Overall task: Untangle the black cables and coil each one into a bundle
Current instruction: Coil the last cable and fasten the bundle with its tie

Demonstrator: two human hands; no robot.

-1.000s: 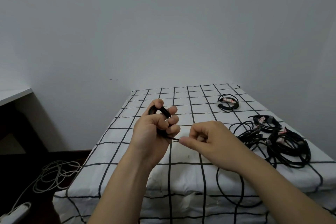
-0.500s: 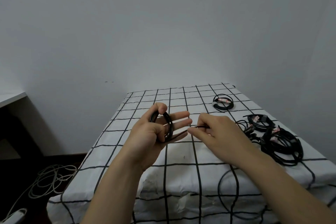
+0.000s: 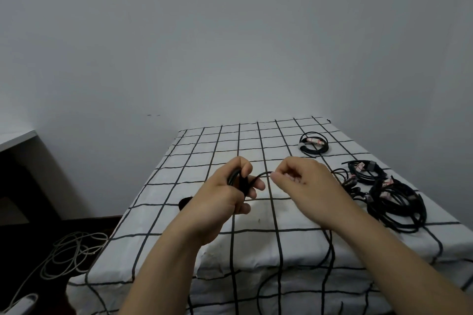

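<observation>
My left hand (image 3: 227, 194) grips a small coil of black cable (image 3: 236, 178) above the middle of the table. A strand of that cable arcs to the right, where my right hand (image 3: 302, 181) pinches it between thumb and forefinger. The rest of the cable runs down under my right wrist and hangs in a loop (image 3: 330, 258) over the table's front edge. A tangled pile of black cables (image 3: 394, 202) lies at the right. One coiled bundle (image 3: 314, 146) rests at the far right of the table.
The table (image 3: 194, 161) wears a white cloth with a black grid. A small dark object (image 3: 184, 202) lies on it left of my left wrist. Pale cables (image 3: 69, 253) lie looped on the dark floor at the left. A white shelf edge (image 3: 15, 138) juts in at far left.
My left fingers have curled round the coil again after being spread. My right hand has lifted a little and carried the strand over toward the coil.
</observation>
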